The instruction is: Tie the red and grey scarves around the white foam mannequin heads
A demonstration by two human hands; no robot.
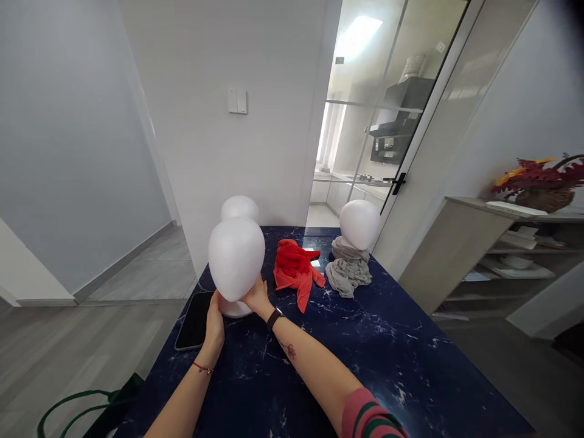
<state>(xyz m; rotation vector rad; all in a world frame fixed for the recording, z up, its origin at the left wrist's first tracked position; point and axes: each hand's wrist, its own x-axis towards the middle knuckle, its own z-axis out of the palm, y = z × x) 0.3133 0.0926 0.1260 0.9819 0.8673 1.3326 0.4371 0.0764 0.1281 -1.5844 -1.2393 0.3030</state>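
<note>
Head view: my left grip [213, 325] and right grip [256, 298] clasp the foam head [236, 258] low down, upright between them on the tabletop [365, 353].

Dark marbled table [365, 365] up front. On it a red cloth [295, 271] lies crumpled, and just to its right a grey cloth [347, 271] bunches around the base of a white foam head [360, 223]. A second foam head [239, 208] peeks out at the far left corner. A phone [194, 319] lies flat, screen dark, at the left edge. Down on the floor sits a green-handled bag [91, 410]. A flower basket [542, 185] tops the shelf [469, 207] on the right, and a glass door [410, 121] stands behind.
</note>
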